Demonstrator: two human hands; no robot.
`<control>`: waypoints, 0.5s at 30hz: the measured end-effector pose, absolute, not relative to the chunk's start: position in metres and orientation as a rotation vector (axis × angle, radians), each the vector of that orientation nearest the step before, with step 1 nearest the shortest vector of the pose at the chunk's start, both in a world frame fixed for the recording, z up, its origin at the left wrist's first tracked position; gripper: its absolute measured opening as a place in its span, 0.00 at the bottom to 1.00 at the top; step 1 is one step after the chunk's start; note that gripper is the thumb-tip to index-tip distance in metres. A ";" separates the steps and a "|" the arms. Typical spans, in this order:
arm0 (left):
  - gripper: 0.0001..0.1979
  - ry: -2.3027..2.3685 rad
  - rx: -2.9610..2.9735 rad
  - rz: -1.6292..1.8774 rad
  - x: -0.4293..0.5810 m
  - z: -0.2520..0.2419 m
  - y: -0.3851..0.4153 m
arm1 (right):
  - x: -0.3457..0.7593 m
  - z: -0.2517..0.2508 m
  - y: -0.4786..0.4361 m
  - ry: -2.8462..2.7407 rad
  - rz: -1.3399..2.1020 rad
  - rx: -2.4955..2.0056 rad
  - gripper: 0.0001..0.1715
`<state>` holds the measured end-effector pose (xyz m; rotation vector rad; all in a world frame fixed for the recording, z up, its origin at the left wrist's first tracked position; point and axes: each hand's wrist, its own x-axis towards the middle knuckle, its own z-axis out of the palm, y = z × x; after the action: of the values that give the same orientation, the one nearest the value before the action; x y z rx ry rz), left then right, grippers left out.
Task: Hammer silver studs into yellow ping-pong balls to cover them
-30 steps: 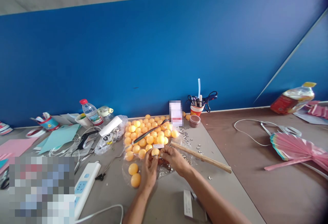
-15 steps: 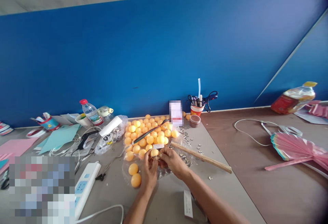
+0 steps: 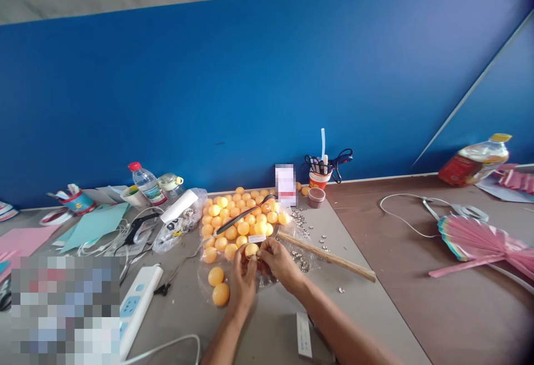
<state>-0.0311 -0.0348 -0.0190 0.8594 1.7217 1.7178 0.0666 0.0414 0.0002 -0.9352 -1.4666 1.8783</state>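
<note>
Holding an orange ball (image 3: 251, 250) in the left hand (image 3: 242, 270), with the right hand (image 3: 277, 262) close beside

Bending the fingers of the left hand around the ball, just at the near edge of a wide group of other balls (image 3: 231, 233), around the middle of the bench (image 3: 362, 320). With the right hand, curling the fingers in and placing their tips at the right side of the ball; not possible to tell about any small piece pinched there. In all, both hands close together, with the ball between them.

Just above the held ball in the view, a white paper label (image 3: 257, 238). Slanting across the other balls, a long dark tool (image 3: 237, 221). Near the left hand, on clear plastic (image 3: 203, 282), two separate balls (image 3: 221, 294). To the right of the right hand, many scattered small metal pieces (image 3: 303, 263) and a wooden stick (image 3: 334, 258), lying aslant. Beside the right forearm, a white card (image 3: 303, 333).

Farther back, in front of a blue partition (image 3: 267, 92), a paper cup (image 3: 320, 178) with pens inside, and near it a small round tub (image 3: 316, 198). On the left side, a power strip (image 3: 139, 304); on the right side, a pink fan (image 3: 473, 237).
</note>
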 end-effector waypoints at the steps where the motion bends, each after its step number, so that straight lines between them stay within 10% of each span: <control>1: 0.23 1.692 0.847 1.691 -0.032 -0.016 -0.035 | 0.067 0.000 0.043 -1.469 1.897 -0.923 0.16; 8: 0.22 1.430 0.679 1.668 -0.032 -0.008 -0.028 | 0.082 0.005 0.063 -1.434 1.989 -0.804 0.18; 15: 0.22 1.293 0.467 1.780 -0.030 -0.001 -0.025 | 0.104 0.011 0.077 -2.334 1.157 -0.927 0.07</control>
<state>-0.0304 -0.0255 -0.0006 0.4669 1.2929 1.7804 0.1043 0.0769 0.0112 -0.9268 -2.3336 1.1575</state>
